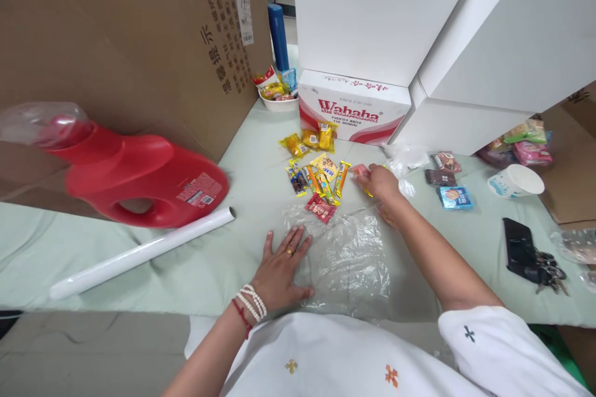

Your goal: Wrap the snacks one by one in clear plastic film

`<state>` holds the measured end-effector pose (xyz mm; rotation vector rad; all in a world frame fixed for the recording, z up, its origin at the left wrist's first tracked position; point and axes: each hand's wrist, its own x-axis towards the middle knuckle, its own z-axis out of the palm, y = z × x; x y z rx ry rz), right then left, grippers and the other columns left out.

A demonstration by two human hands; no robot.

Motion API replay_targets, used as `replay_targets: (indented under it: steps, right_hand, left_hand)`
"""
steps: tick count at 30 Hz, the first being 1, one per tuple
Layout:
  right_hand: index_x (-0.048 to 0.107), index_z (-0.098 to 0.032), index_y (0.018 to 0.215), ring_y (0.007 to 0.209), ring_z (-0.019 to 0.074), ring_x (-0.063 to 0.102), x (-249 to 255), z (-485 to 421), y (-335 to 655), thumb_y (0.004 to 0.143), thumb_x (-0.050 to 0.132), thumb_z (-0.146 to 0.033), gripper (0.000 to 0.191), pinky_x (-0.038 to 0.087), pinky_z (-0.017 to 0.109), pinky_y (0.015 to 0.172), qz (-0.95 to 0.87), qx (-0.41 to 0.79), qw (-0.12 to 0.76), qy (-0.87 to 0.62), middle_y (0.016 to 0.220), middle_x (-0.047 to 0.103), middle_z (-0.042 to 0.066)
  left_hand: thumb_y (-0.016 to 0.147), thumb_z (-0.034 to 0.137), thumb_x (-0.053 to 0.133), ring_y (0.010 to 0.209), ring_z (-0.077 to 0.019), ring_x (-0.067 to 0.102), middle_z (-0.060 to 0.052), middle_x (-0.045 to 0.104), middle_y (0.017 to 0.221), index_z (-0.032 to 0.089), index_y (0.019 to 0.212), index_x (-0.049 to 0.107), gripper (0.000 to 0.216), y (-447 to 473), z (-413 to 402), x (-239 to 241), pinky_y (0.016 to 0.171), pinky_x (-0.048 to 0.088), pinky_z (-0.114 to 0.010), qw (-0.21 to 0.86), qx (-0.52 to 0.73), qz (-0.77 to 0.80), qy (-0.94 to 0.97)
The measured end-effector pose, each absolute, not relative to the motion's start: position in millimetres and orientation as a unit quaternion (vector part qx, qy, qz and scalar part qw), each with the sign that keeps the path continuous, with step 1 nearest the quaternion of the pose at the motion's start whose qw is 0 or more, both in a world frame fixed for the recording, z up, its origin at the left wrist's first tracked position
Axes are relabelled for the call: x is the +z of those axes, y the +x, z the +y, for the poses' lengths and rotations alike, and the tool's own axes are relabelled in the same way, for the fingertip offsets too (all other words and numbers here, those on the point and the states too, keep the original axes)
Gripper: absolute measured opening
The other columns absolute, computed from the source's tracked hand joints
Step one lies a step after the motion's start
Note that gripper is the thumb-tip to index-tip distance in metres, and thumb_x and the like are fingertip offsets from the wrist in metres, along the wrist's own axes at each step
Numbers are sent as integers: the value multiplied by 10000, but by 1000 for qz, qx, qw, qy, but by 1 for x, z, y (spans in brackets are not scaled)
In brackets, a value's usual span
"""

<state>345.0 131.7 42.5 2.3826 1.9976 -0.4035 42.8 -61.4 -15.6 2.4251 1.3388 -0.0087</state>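
Observation:
My left hand (282, 267) lies flat with fingers spread, pressing the left edge of a clear plastic bag (358, 254) onto the cloth. My right hand (382, 185) reaches past the bag, its fingers closed on a small pink snack packet (359, 171); a bit of yellow wrapper shows under them. Just left of it lies a group of wrapped snacks: a cream-yellow packet (325, 166), an orange-and-yellow stick packet (342, 178), dark blue-and-yellow packets (297, 178) and a red packet (320, 208). Behind these sit several yellow packets (295, 145). My right forearm partly covers another wrapper.
A red detergent jug (153, 167) and a white roll (144, 254) lie left. A Wahaha carton (354, 108) and filled white bowl (278, 103) stand behind. At right are snack packs (456, 197), a paper cup (516, 181), a phone (518, 245) and keys (554, 273).

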Motion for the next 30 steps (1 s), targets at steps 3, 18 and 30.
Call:
replay_targets:
  steps: [3, 18, 30]
  right_hand:
    - [681, -156, 1162, 1044, 282, 671, 47, 138, 339, 924, 615, -471, 400, 452, 297, 770, 653, -130, 19, 746, 1136, 724, 163]
    - [501, -181, 1417, 1031, 274, 657, 32, 8, 422, 917, 622, -531, 622, 457, 293, 710, 670, -134, 78, 726, 1288, 624, 155]
    - [326, -102, 1543, 939, 300, 672, 18, -25, 427, 1062, 346, -391, 562, 514, 355, 648, 714, -1, 148, 684, 1295, 583, 253]
  left_hand:
    - [675, 620, 759, 1562, -399, 212, -195, 158, 1701, 207, 1613, 269, 1136, 43, -61, -14, 1196, -119, -713, 196, -6, 482, 854]
    - [749, 721, 676, 1543, -411, 260, -207, 236, 1682, 210, 1631, 214, 1119, 36, -61, -23, 1203, -107, -702, 199, 64, 469, 858]
    - [808, 739, 593, 1537, -415, 271, -212, 243, 1675, 176, 1625, 233, 1055, 50, -68, -20, 1170, -174, -721, 177, 62, 517, 835]
